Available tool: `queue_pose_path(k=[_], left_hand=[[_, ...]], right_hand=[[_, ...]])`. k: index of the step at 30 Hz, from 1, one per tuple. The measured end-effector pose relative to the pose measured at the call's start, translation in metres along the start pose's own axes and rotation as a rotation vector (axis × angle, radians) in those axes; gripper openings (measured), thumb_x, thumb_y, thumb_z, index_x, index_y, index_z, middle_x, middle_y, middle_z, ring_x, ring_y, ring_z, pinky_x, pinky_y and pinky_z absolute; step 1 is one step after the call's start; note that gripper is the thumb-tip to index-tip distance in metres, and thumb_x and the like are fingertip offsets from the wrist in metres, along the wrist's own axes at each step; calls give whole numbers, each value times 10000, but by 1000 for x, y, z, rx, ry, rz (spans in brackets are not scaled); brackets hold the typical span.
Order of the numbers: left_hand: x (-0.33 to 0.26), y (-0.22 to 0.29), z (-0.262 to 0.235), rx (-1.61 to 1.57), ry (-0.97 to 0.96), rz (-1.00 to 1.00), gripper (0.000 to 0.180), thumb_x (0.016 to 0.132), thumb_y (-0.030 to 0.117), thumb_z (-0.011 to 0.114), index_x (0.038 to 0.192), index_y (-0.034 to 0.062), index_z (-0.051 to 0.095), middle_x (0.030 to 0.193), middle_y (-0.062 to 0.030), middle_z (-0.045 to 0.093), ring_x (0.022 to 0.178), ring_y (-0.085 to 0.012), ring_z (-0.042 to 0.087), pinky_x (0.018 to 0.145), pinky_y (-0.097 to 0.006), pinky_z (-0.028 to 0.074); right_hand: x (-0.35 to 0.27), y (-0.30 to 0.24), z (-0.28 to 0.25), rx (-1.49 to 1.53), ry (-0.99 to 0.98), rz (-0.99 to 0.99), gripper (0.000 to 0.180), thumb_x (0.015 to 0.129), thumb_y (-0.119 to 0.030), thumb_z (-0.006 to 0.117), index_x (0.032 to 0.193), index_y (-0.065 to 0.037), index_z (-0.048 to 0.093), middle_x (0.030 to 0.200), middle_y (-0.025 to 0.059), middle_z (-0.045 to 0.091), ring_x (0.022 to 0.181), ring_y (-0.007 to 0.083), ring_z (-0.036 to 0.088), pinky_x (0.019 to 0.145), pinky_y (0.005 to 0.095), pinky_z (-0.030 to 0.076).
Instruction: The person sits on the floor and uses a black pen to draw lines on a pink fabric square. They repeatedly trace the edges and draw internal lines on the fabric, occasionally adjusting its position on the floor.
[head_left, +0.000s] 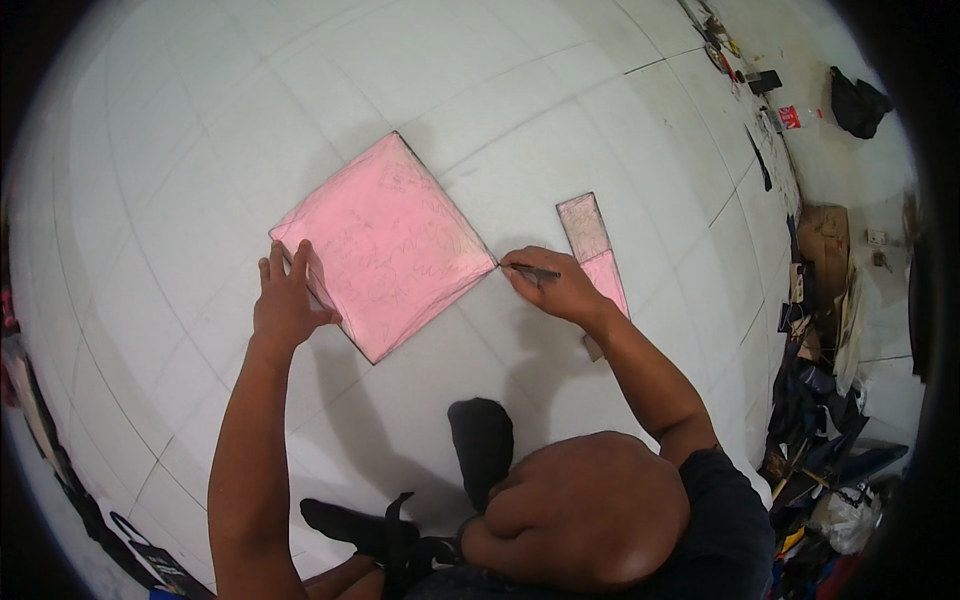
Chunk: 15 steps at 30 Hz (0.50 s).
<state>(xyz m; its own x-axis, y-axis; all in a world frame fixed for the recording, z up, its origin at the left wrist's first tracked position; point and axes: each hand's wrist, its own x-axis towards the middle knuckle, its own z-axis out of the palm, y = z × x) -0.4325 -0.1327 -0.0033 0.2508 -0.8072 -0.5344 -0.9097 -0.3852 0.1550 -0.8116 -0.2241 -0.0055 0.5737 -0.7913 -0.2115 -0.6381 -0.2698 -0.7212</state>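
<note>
On the pale tiled floor lies a flat pink square piece [385, 250], turned cornerwise, with dark lines along its edges and faint scribbles on its face. My left hand [287, 300] rests at its left edge with fingers spread, some tips on the surface. My right hand [565, 288] pinches a dark pen [535, 270], whose tip touches or nearly touches the right corner. Beyond that hand is a narrow strip [584, 225], brownish at its upper part and pink below; my wrist and forearm cover some of it.
My knee [600, 510] and dark-socked feet [481, 440] are close below the square. Along the right wall are a bottle with a red label [795, 117], a black bag [858, 103], cardboard [824, 235] and a heap of mixed items. A dark bag [158, 562] lies at lower left.
</note>
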Motion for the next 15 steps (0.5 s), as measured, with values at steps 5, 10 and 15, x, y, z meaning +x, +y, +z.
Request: queue_pose_path(k=[5, 10, 15], left_hand=[[0, 1, -2, -4, 3, 4, 1277, 563, 296, 1008, 1616, 206, 291, 1678, -216, 195, 1529, -490, 223, 1053, -523, 550], [1, 3, -1, 4, 9, 5, 1275, 558, 286, 1011, 1614, 204, 301, 1676, -220, 200, 1527, -488, 232, 1061, -524, 544], [-1, 3, -4, -55, 4, 18, 1279, 561, 237, 1010, 1615, 157, 290, 1656, -261, 213, 1524, -458, 247, 1144, -522, 458]], right_hand=[[33, 8, -5, -273, -78, -163, 264, 1000, -286, 619, 1027, -39, 710, 931, 158, 717, 898, 371, 686, 771, 480, 544], [107, -9, 3, -363, -46, -228, 300, 1003, -317, 595, 928, -38, 676, 858, 170, 697, 884, 382, 682, 749, 508, 529], [184, -36, 7, -348, -11, -205, 315, 1011, -350, 583, 1008, -53, 689, 911, 159, 723, 945, 363, 693, 804, 494, 542]])
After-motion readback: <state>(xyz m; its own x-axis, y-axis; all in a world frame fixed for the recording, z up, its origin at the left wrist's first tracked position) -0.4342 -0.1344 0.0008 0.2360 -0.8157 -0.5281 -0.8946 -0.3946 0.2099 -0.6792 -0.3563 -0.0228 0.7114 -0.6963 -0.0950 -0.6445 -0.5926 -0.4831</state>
